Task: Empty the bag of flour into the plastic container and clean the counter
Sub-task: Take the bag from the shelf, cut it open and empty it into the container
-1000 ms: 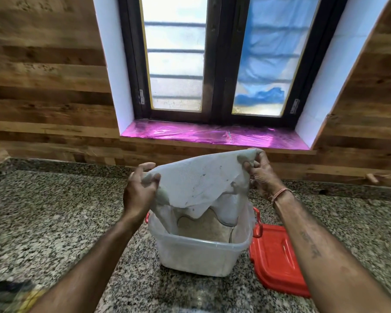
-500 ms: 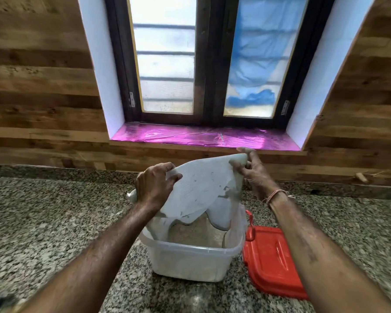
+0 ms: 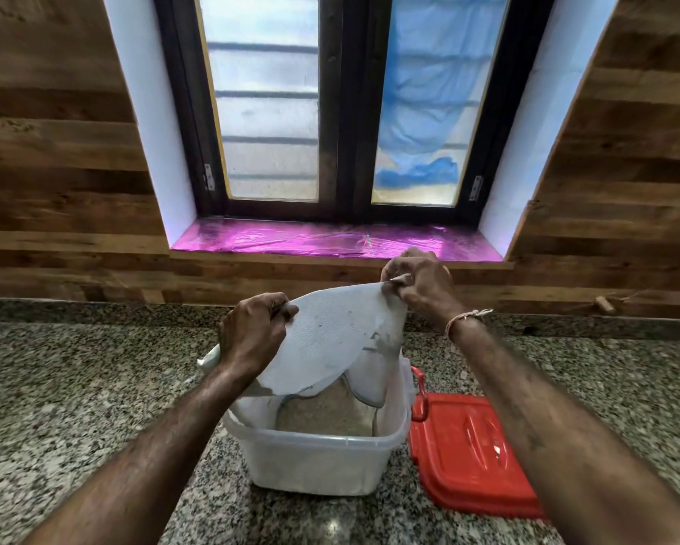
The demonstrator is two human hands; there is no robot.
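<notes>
A white woven flour bag [image 3: 330, 344] hangs upside down over a translucent plastic container [image 3: 318, 462] on the granite counter [image 3: 75, 407]. Its open mouth reaches down inside the container, where pale flour [image 3: 326, 415] lies. My left hand [image 3: 251, 332] grips the bag's lower left corner. My right hand [image 3: 420, 285] pinches the upper right corner, held higher and further back. The bag looks slack and mostly flat.
A red lid [image 3: 468, 454] lies flat on the counter just right of the container, touching its side. Behind runs a wooden wall with a window and a pink foil-covered sill [image 3: 330, 239]. Speckled counter stretches to the left and right.
My left hand has dropped lower on the bag's left corner while the right hand lifted its corner, tilting the bag. The view has shifted slightly.
</notes>
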